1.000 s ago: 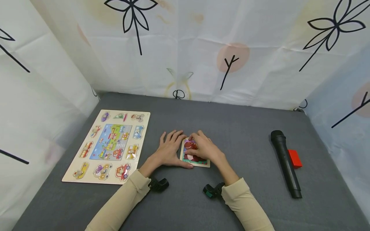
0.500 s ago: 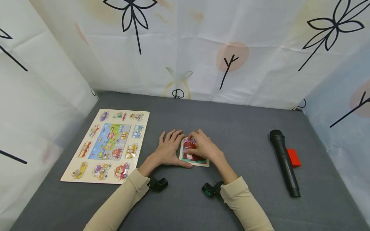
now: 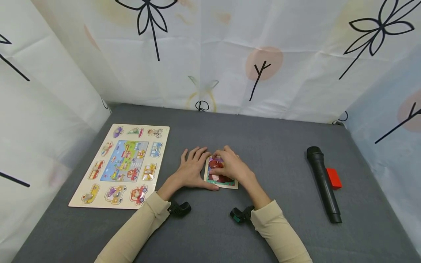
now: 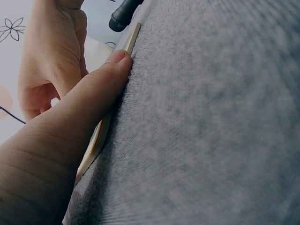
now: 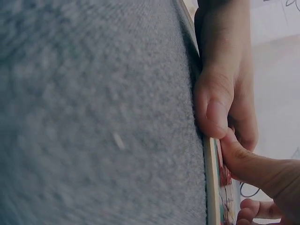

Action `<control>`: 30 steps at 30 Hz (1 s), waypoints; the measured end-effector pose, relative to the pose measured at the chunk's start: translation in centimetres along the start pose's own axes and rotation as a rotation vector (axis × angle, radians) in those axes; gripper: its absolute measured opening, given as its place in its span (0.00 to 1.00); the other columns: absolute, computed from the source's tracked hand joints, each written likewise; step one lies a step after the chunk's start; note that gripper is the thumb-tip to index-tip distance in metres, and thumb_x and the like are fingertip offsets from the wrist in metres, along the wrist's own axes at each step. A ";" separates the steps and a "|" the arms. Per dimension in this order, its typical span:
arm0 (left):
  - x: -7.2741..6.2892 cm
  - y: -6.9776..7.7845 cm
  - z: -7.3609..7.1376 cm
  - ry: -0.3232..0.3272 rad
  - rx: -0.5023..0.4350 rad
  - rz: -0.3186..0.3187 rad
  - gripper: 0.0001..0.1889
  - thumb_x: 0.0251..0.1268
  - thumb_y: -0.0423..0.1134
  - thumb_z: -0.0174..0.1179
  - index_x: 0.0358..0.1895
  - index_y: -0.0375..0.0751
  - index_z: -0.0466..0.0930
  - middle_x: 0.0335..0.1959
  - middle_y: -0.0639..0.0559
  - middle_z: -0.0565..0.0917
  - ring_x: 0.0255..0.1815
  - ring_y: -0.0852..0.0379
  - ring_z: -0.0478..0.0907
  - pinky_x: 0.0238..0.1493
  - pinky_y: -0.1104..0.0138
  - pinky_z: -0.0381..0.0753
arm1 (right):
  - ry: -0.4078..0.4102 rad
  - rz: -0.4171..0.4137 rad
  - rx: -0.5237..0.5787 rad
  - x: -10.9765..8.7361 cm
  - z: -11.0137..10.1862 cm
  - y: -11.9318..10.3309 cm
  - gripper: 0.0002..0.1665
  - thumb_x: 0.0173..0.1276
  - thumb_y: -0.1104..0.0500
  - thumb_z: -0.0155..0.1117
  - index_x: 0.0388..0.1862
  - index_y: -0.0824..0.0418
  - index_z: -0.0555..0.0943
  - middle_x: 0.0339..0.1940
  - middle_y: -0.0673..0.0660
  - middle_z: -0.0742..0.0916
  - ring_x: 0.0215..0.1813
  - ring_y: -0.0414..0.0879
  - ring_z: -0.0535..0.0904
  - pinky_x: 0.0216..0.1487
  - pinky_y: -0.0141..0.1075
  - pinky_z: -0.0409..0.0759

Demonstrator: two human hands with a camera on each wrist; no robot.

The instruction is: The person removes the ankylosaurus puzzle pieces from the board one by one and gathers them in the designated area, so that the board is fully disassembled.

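Note:
A small tray puzzle (image 3: 221,179) with a red-brown dinosaur picture and a pale border lies flat on the table, partly covered by both hands. My left hand (image 3: 190,173) rests beside it with the fingers spread. Its thumb lies along the puzzle's near edge, and the fingertips reach the upper left corner. My right hand (image 3: 235,167) is over the picture, its bent forefinger at the top and its thumb on the left part. In the right wrist view both thumbs meet at the puzzle's edge (image 5: 213,187). Whether a separate piece sits between the right fingers is hidden.
A large wooden vehicle puzzle board (image 3: 112,190) lies to the left, close to the left forearm. On the right are a black microphone (image 3: 323,186) and a red block (image 3: 334,178) touching or nearly touching it. Printed white cloth (image 3: 223,84) walls the grey table (image 3: 263,135).
Both hands and the dinosaur puzzle stay almost still. The head view shifts slightly, so everything sits a little further left and up in the frame.

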State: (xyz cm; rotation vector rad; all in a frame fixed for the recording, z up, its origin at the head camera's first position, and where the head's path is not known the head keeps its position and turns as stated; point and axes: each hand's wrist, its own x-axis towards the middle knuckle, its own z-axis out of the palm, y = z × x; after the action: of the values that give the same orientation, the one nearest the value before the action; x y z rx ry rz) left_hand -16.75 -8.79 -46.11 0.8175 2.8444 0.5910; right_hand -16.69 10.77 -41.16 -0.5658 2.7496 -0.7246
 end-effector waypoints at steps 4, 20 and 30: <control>0.0 0.0 -0.1 0.001 0.001 0.010 0.60 0.42 0.75 0.72 0.77 0.47 0.60 0.82 0.42 0.56 0.84 0.35 0.46 0.76 0.29 0.37 | 0.017 0.009 -0.058 -0.3 0.0 -0.6 0.31 0.63 0.47 0.77 0.61 0.58 0.83 0.52 0.61 0.79 0.42 0.50 0.78 0.48 0.49 0.81; -0.1 0.2 -0.4 -0.017 0.008 0.002 0.61 0.42 0.75 0.72 0.78 0.46 0.59 0.83 0.42 0.54 0.84 0.35 0.45 0.76 0.30 0.36 | -0.033 0.011 -0.052 0.4 -0.1 -0.4 0.36 0.61 0.45 0.78 0.63 0.59 0.80 0.53 0.60 0.79 0.41 0.49 0.78 0.42 0.43 0.81; 0.0 0.2 -0.4 -0.023 -0.004 -0.004 0.61 0.42 0.75 0.72 0.78 0.47 0.59 0.83 0.42 0.54 0.84 0.35 0.45 0.76 0.29 0.36 | -0.040 0.008 -0.015 0.3 -0.2 -0.2 0.34 0.61 0.45 0.78 0.61 0.58 0.76 0.57 0.59 0.79 0.48 0.50 0.79 0.52 0.51 0.80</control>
State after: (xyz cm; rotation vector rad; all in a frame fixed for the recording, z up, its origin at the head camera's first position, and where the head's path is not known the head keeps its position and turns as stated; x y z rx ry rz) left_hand -16.74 -8.77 -45.70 0.8128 2.8226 0.5821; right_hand -16.99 10.52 -40.92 -0.5654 2.7215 -0.6842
